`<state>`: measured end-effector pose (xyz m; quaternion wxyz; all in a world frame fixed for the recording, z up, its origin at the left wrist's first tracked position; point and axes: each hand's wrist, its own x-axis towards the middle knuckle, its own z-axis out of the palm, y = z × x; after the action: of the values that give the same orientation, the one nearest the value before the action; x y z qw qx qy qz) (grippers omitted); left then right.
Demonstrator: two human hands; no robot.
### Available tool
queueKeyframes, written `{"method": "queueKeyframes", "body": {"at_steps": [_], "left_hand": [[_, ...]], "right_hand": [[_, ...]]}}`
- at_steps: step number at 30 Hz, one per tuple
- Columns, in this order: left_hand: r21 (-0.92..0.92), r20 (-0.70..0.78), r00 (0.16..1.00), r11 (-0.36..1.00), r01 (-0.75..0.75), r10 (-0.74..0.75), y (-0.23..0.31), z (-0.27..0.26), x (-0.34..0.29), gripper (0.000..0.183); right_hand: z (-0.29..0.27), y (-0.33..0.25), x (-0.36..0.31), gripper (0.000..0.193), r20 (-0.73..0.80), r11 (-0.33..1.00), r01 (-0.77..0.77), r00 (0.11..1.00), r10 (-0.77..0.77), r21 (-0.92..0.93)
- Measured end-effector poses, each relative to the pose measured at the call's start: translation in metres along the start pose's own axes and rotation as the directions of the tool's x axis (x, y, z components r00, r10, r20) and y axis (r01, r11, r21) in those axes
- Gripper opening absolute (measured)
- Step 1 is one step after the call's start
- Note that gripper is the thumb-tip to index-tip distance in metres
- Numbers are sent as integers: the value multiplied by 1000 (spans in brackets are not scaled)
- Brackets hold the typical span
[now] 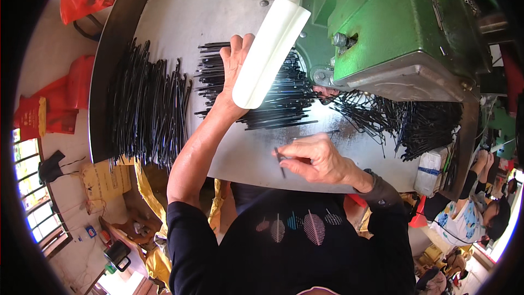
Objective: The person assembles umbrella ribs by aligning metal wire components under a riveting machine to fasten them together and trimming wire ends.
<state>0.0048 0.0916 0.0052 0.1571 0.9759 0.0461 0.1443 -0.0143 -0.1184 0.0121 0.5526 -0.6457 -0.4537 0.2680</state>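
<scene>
My left hand [233,68] reaches over the middle pile of thin black metal rods [289,95], at its far side. Its visible fingers are spread and bent; a bright white lamp [267,57] covers the rest of the hand. Between the thumb and fingers of my right hand [316,157] is pinched a short, thin dark rod [280,163], held above the near part of the metal table [240,153]. One more loose rod [326,133] lies just beyond that hand.
A long stack of black rods [150,109] fills the left side. At right, bent black rods [376,114] lie heaped beneath a green machine [382,27]. A white box [431,169] stands by the right edge. Another person [464,218] sits farther right.
</scene>
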Motion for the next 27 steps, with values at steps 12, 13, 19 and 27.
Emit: {"method": "queueKeyframes", "body": {"at_steps": [12, 13, 19, 27], "left_hand": [[-136, 6, 999, 990, 32, -31, -11, 12, -2, 9], [-138, 7, 1000, 990, 31, -30, -11, 13, -3, 9], [-201, -161, 955, 938, -281, 251, -15, 3, 5, 17], [-315, -138, 958, 906, -284, 252, 40, 6, -24, 46]], "right_hand": [[-14, 17, -58, 21, -139, 997, -33, 990, 24, -67], [-14, 17, -62, 21, -172, 988, -33, 985, 7, -148], [-14, 2, -64, 16, 24, 681, 139, 984, -177, -719], [-21, 14, -44, 6, -379, 929, -185, 924, 53, -321]]}}
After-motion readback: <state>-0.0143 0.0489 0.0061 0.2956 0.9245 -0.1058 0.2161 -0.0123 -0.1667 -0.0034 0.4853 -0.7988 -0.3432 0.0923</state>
